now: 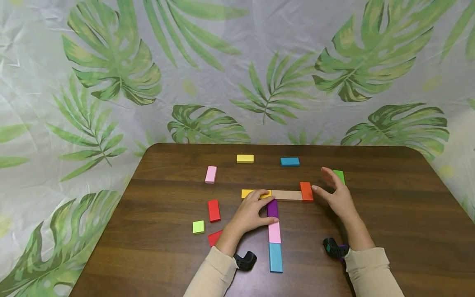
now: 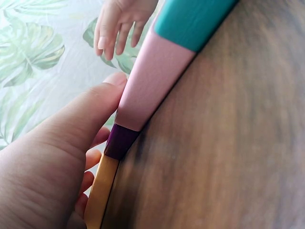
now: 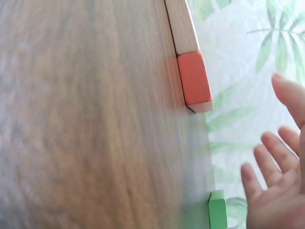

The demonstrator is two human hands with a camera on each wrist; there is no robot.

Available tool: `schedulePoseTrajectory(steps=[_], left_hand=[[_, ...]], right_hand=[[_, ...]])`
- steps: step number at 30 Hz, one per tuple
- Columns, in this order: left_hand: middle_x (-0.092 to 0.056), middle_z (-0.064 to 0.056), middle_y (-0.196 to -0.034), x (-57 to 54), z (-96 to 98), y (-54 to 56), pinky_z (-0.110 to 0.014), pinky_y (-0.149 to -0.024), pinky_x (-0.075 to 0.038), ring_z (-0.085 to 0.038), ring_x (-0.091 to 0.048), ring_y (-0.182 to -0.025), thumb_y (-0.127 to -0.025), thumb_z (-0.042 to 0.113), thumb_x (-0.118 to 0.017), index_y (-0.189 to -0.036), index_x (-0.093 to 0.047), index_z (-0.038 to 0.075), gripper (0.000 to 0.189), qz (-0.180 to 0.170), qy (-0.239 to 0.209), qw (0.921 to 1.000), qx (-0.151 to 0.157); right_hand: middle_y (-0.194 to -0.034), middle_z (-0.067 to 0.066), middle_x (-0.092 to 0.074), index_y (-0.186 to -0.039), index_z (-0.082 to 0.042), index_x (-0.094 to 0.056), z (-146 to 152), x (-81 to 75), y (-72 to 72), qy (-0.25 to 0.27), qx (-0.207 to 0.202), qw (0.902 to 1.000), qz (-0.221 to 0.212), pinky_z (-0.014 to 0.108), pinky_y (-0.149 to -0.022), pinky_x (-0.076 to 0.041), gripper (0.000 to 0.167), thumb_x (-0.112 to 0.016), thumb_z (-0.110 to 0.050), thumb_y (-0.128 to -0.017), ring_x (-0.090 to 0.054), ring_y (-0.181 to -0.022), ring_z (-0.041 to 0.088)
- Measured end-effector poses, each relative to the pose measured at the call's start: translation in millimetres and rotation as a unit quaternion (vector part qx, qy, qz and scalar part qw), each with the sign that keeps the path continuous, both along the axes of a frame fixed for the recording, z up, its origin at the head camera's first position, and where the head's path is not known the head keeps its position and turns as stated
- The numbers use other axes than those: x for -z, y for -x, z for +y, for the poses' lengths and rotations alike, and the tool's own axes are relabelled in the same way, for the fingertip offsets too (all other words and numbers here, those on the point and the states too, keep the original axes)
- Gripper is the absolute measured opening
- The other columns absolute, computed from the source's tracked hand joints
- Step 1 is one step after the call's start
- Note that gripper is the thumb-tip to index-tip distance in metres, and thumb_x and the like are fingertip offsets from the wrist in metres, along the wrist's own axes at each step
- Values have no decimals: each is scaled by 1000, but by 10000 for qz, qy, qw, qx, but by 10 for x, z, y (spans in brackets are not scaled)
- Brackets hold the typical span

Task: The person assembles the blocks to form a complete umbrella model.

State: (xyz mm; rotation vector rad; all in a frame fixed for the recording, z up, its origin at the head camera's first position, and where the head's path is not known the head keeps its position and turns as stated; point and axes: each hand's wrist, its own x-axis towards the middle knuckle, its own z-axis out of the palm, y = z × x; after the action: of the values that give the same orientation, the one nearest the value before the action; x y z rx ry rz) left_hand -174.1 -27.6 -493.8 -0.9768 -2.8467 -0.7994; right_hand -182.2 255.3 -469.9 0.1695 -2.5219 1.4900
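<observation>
Flat coloured blocks form a T on the table. Its crossbar holds a yellow-orange block (image 1: pixel 245 193), a plain wooden block (image 1: pixel 287 196) and an orange-red block (image 1: pixel 306 192). The stem holds a purple block (image 1: pixel 272 209), a pink block (image 1: pixel 274 235) and a blue block (image 1: pixel 276 258). My left hand (image 1: pixel 248 212) rests at the join, fingers over the yellow-orange and purple blocks. In the left wrist view its thumb (image 2: pixel 102 98) touches the pink block's edge. My right hand (image 1: pixel 340 200), fingers extended and holding nothing, hovers just right of the orange-red block.
A green block (image 1: pixel 339 177) lies behind my right hand. Along the back are a yellow block (image 1: pixel 245 159), a blue block (image 1: pixel 290 162) and a light pink block (image 1: pixel 210 175). To the left lie a red block (image 1: pixel 214 210), a lime square block (image 1: pixel 198 227) and a partly hidden red block (image 1: pixel 215 238).
</observation>
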Motion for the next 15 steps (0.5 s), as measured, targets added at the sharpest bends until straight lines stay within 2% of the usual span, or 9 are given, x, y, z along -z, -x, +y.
schedulePoseTrajectory(steps=[5,10,15], left_hand=[[-38,3,-134,2,2,0,-37,-99,-30,-17,-30,-125,-75,55,-62,-129,-50,22,65,-28,-8,10000,-6],[-39,2,-133,-4,2,-5,-38,-98,-30,-17,-30,-125,-75,55,-62,-129,-51,22,64,-19,-22,10000,7],[-39,2,-133,-6,-2,-3,-38,-99,-30,-17,-30,-125,-75,55,-62,-129,-51,22,64,-12,-13,10000,1]], right_hand=[[-133,17,-40,-135,-6,-36,37,17,6,-84,764,9968,221,52,-94,-28,65,-67,-26,-81,-36,-117,39],[-135,18,-38,-136,-9,-35,65,33,7,174,1342,9906,207,52,-97,-25,65,-66,-28,-82,-33,-121,40],[-139,11,-35,-137,-12,-34,91,57,23,440,1751,9835,126,46,-100,-25,67,-67,-25,-81,-30,-126,29]])
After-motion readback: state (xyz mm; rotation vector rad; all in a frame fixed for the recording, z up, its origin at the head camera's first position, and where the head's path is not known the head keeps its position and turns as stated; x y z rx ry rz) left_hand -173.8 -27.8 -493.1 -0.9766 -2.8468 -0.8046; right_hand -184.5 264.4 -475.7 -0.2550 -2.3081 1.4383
